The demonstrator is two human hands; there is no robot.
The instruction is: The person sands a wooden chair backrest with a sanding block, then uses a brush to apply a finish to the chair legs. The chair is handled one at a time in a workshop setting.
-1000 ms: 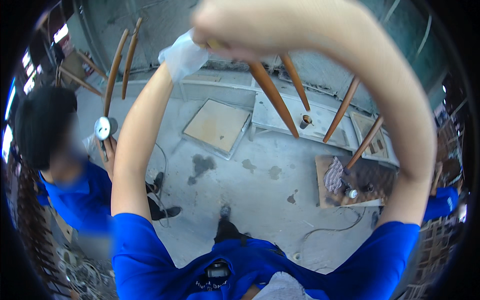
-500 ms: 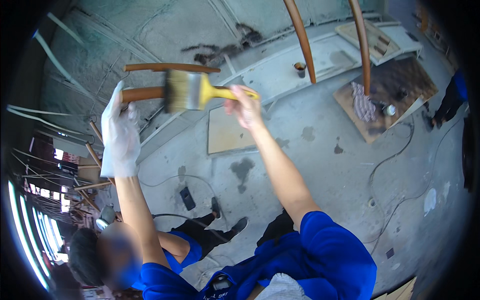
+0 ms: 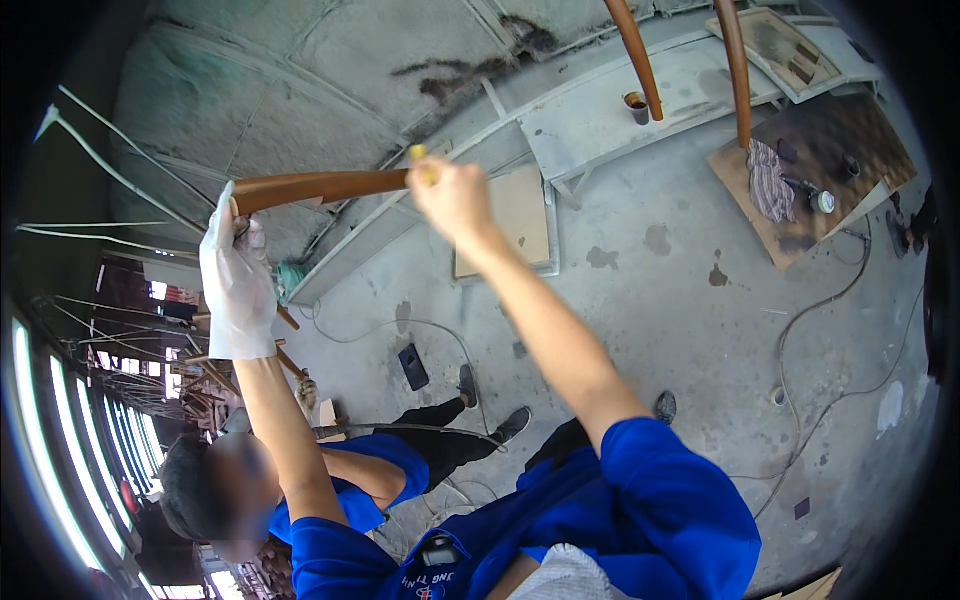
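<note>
A curved brown wooden furniture leg [image 3: 310, 188] stretches across the upper left. My left hand [image 3: 238, 285], in a loose white glove, grips its left end. At the leg's right end is my bare right hand [image 3: 455, 203], closed around a paintbrush. Only small yellow bits of the paintbrush [image 3: 427, 174] show beside the fingers; its bristles are hidden, and the hand is slightly blurred.
Two more brown legs [image 3: 637, 60] hang at upper right. A pale bench [image 3: 590, 140] holds a cup [image 3: 637, 107] of brown liquid. On a stained board [image 3: 820, 150] lie a striped cloth [image 3: 772, 185] and a jar [image 3: 822, 202]. Another person [image 3: 390, 465] is at lower left; hoses [image 3: 790, 340] cross the floor.
My right hand has moved left and up relative to my body, turning the brush so its head no longer shows. The leg now shows along its length, and the view has shifted slightly.
</note>
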